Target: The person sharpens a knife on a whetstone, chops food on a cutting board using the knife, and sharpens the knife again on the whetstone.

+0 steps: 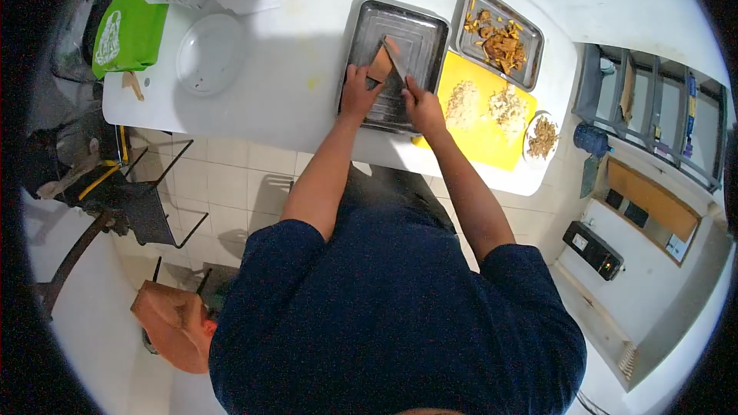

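Note:
A rectangular metal tray (361, 38) lies on the white table in front of me. Over it, my left hand (360, 94) is closed on the near end of a flat orange-brown slab (380, 66), whose kind I cannot make out. My right hand (424, 111) is wrapped round the handle of a knife (398, 63). The blade points up and to the left, along the slab's right edge; whether it cuts in is too small to tell. A small pinkish part shows near the blade's tip.
Right of the tray, a yellow cutting board (492, 152) bears two heaps of chopped pale food. A small plate (529, 155) holds brown shreds, and another metal tray (530, 38) holds brown pieces. At the left are a clear round lid or plate (209, 54) and a green bag (146, 31).

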`<state>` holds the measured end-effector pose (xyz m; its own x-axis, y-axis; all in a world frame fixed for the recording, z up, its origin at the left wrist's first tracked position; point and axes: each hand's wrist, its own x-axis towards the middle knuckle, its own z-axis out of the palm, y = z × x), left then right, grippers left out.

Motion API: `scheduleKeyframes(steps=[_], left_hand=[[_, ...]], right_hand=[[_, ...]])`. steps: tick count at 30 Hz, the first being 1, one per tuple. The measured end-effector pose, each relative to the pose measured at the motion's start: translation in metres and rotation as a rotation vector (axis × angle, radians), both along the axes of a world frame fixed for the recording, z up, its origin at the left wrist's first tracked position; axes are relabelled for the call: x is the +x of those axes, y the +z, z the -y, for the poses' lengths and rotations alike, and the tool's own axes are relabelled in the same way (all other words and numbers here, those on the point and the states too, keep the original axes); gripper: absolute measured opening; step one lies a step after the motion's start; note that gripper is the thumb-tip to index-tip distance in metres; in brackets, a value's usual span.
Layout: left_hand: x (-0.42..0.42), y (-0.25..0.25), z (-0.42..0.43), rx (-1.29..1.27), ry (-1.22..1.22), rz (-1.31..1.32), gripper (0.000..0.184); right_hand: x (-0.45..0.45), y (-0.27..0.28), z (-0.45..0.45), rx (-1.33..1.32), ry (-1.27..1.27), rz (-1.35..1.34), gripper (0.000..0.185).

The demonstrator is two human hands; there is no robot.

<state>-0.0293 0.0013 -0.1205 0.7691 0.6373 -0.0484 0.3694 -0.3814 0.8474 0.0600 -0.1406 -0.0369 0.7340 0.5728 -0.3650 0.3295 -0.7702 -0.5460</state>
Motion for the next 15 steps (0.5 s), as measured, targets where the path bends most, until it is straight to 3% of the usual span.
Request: scheduleKeyframes(steps=[5,8,10,15], left_hand=[[-0.001,-0.001,0.001,0.028,-0.03,-0.036,0.053],[-0.001,-0.007,0.001,0.06,-0.019,-0.014,0.051],[-0.002,-0.002,0.003,0.055,-0.01,-0.001,0.051],[-0.001,0.002,0.002,0.094,-0.014,0.032,0.052]], right_hand=[[-0.035,0.005,0.043,-0.001,0.062,-0.039,0.036],[-0.019,0.009,0.046,0.114,0.087,-0.013,0.034],[-0.004,0.028,0.014,0.05,0.008,0.002,0.035],[0.001,-0.016,-0.004,0.086,0.012,0.109,0.037]])
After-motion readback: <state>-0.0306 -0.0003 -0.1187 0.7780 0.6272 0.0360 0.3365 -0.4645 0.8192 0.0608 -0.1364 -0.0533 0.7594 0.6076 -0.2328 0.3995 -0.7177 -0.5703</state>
